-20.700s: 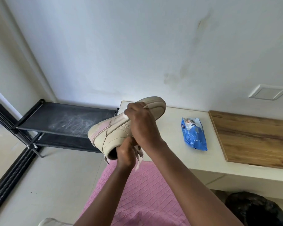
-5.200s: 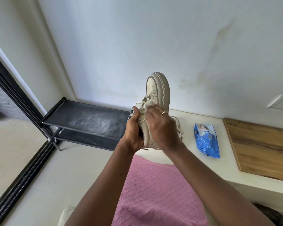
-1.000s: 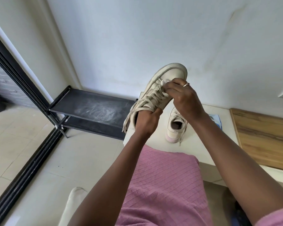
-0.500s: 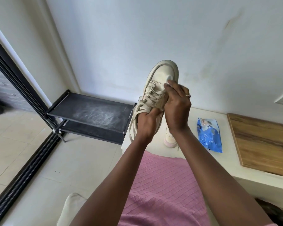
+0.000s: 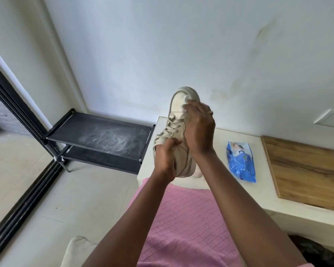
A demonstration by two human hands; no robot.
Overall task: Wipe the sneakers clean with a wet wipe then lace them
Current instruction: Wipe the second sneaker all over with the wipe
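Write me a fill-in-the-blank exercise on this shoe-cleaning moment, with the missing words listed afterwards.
1. The left hand holds the sneaker with its toe pointing ____.
2. The right hand presses a white ____ against the sneaker's toe area.
3. The blue wipes pack lies on the white ____, right of the sneaker.
4. Left of the counter stands a ____ shoe rack.

Missing words: up; wipe; counter; black

no legible text, blue packet point(image 5: 241, 161) (print blurred)

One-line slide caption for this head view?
Left hand holds a beige sneaker toe-up while the right hand rubs a wet wipe near its toe.
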